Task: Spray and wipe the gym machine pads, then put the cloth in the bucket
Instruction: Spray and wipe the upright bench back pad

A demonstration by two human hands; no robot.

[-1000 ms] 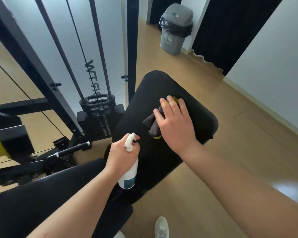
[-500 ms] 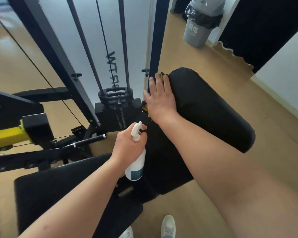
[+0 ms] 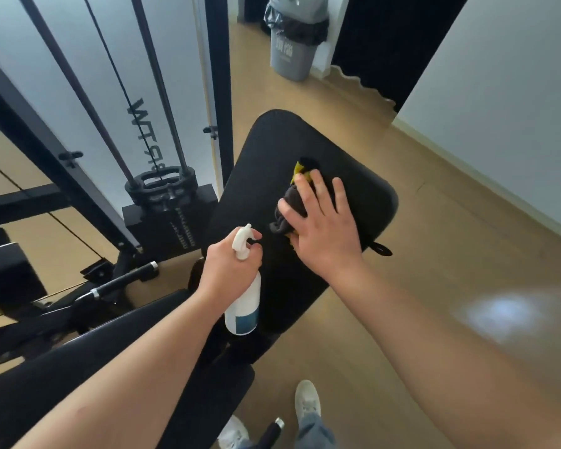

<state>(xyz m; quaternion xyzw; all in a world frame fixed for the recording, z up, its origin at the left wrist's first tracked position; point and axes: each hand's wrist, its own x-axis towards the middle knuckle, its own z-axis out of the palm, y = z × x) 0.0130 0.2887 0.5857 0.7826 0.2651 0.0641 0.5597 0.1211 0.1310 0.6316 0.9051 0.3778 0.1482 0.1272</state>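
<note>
A black back pad [image 3: 259, 176] of the gym bench slopes away in front of me. On its right part lies a dark grey cloth with yellow edges [image 3: 287, 209], bunched up. My right hand [image 3: 324, 228] presses flat on that cloth with spread, straight fingers. My left hand [image 3: 230, 267] grips the neck of a white spray bottle [image 3: 243, 306] with a blue label, a finger at the trigger, held just left of the cloth above the pad's near end. The black seat pad [image 3: 94, 377] lies under my left forearm.
A black cable machine frame [image 3: 55, 150] with weight stack [image 3: 166, 215] stands to the left of the pad. A grey lidded bin [image 3: 293, 47] stands at the far wall by a dark curtain. Wooden floor opens to the right, bounded by a white wall. My shoes [image 3: 306, 403] show below.
My right hand slid the cloth from the pad's upper left edge back to its right middle part. The left hand kept hold of the spray bottle in about the same place.
</note>
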